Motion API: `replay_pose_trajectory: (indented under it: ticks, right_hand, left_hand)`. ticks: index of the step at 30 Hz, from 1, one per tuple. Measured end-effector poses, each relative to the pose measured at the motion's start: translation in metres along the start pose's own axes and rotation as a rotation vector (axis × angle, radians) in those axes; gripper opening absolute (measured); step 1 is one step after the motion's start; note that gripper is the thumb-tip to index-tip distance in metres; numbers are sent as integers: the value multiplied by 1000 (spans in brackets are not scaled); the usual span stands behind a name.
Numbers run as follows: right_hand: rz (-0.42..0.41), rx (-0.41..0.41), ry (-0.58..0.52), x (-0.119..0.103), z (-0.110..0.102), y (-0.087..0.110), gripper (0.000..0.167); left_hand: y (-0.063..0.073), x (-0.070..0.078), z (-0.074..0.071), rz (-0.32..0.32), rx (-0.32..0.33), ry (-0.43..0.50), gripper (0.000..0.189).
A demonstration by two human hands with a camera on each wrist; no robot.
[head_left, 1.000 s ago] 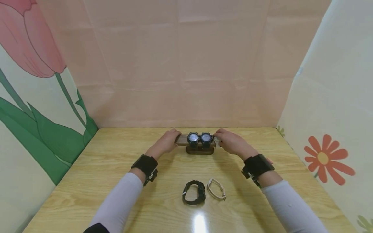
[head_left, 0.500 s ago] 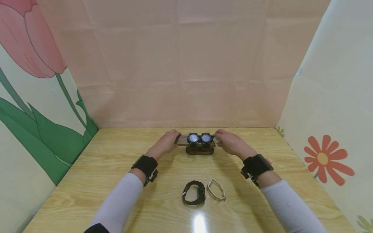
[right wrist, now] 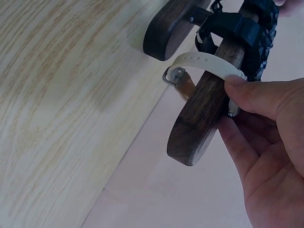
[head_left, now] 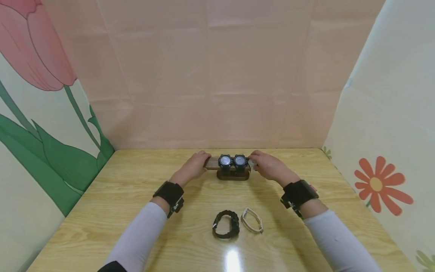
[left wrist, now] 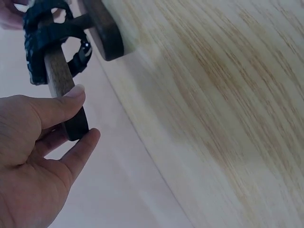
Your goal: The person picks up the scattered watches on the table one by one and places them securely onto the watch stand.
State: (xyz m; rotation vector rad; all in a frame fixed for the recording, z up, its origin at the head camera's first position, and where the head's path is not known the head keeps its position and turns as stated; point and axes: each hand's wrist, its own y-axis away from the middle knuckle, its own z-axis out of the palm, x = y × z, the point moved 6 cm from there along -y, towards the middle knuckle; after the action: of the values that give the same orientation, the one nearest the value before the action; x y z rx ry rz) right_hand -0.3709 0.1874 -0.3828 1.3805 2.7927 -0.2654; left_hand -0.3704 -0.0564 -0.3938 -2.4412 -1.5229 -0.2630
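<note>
A dark wooden watch stand [head_left: 213,163] stands on the far part of the table, a crossbar above a rounded base [head_left: 233,176]. Two black watches, one on the left [head_left: 225,161] and one on the right [head_left: 240,161], are looped side by side around the bar. My left hand [head_left: 193,167] grips the bar's left end [left wrist: 73,124] between thumb and fingers. A white-strapped watch [right wrist: 205,61] circles the bar toward its right end, its buckle hanging at the near side. My right hand [head_left: 272,167] pinches this watch at its face, which the thumb [right wrist: 247,94] partly hides.
Nearer on the wooden table [head_left: 136,230] lie a black watch [head_left: 234,225] and a slim white-strapped watch [head_left: 259,223], both on their sides. A pink backdrop [head_left: 217,83] rises behind the table, with flower-printed panels at left and right.
</note>
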Motion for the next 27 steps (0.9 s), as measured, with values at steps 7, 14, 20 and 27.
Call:
replay_pose_trajectory:
  ticks: [7,14,20,27]
  right_hand:
    - [16,-13,-31,0,1,0,41]
    - [9,-7,-60,2,2,1,40]
    - [18,-12,-55,2,0,1,42]
    - [34,25,-81,2,-7,7,44]
  left_hand:
    - [-2,-3,3,-2,19,13,58]
    - [-2,-5,5,-20,16,30,58]
    - [-2,-6,6,-24,27,29,58]
    - [0,-4,6,-30,25,51,58]
